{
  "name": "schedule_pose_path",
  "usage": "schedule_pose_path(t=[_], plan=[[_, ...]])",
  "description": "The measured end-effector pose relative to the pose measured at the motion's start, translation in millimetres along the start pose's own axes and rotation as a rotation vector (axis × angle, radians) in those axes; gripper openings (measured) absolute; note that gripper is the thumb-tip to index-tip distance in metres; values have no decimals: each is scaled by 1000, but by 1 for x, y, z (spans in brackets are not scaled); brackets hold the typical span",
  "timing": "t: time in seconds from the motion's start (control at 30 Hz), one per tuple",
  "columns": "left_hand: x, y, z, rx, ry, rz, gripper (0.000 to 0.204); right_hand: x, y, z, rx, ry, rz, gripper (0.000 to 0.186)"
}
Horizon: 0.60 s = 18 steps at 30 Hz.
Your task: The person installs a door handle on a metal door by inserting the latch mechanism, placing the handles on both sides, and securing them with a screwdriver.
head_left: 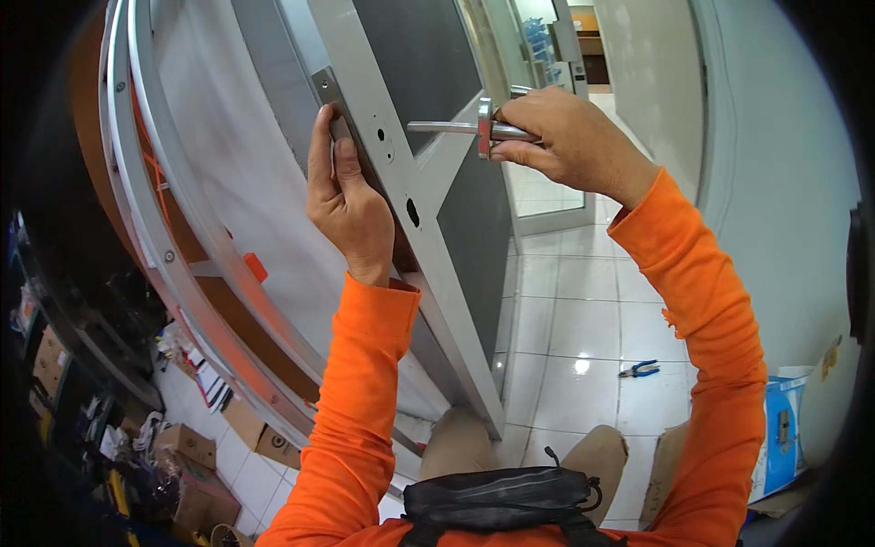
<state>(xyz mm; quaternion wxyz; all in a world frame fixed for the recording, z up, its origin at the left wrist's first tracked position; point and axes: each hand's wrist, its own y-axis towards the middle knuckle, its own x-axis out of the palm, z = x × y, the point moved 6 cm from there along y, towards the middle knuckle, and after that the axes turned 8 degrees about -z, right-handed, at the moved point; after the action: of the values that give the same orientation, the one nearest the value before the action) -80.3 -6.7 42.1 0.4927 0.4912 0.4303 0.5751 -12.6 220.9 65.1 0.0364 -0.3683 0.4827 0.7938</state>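
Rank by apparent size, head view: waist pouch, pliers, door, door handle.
Largest to smallest, as they look:
1. Door
2. Black waist pouch
3. Metal door handle, in the right hand
4. Blue-handled pliers, on the floor farther off, so they look smaller

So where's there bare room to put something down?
The bare floor tiles between the door and right-hand wall, around the blue-handled pliers. Left of the curved metal frame it's crowded with cardboard boxes and clutter; lower right, a blue box takes up floor beside the wall.
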Motion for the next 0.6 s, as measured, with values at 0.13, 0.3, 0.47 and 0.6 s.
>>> schedule_pose_path(t=[0.13,0.3,0.47,0.6], plan=[[-1,2,-1,37,28,-39,32,12,9,0,-13,78,56,34],[9,3,2,107,273,-81,30,11,11,10,-83,141,166,38],[2,4,-5,135,255,-47,30,9,6,22,-97,173,227,34],[8,6,-3,120,285,-37,31,5,-2,43,-182,244,335,29]])
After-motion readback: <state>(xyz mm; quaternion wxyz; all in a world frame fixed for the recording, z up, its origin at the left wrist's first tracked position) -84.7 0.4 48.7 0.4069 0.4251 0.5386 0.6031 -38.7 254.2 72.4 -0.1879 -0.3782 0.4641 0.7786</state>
